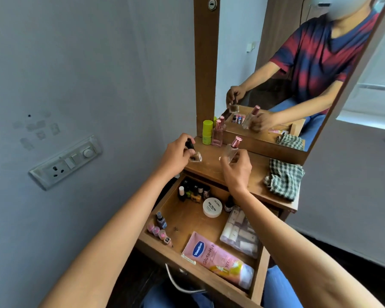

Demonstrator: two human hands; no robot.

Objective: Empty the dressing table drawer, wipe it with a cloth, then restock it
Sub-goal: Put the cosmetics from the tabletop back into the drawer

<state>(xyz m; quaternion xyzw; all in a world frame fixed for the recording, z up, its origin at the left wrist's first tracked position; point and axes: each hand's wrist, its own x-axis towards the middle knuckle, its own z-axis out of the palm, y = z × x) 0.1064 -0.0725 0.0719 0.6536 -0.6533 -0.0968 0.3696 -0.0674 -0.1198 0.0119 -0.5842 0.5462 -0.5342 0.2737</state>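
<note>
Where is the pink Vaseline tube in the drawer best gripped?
Probably across the middle of the Vaseline tube, from above: it lies flat along the front wall of the drawer, so its top face and far edge are freest.

Place: a room in a home, a dressing corner.
Landmark: wooden dressing table (pixel 209 171).
At its back: tall mirror (pixel 265 52).
In its open drawer (pixel 187 218): nail polishes (pixel 193 191), lotion tube (pixel 218 258).
Left of it: painted wall with switchboard (pixel 65 162).
</note>
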